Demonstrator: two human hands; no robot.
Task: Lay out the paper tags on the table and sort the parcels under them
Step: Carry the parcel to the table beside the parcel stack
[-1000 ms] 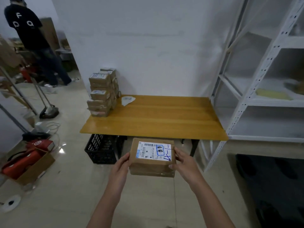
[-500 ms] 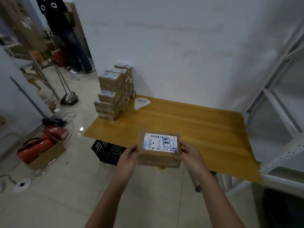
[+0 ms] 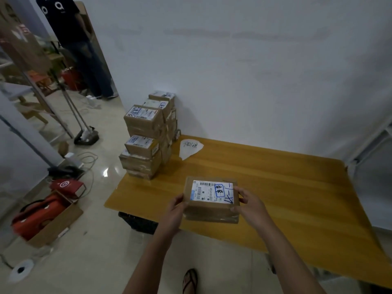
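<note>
Parcel (image 3: pixel 212 200) held label-up over near-left worktop (image 3: pixel 286 187), pinched between both hands: left hand (image 3: pixel 176 209) fingers curled round its left end, right hand (image 3: pixel 250 205) fingers round its right end. Paper tag (image 3: pixel 190 148) lying beside stacked parcels (image 3: pixel 144 145).

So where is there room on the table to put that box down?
Lots of room: the bare table right of the paper tag, from the wall to the near edge. There's also a bare strip between the tag and the parcel that the left hand and right hand hold. Only the far-left corner is crowded, where the parcel stack stands.
</note>
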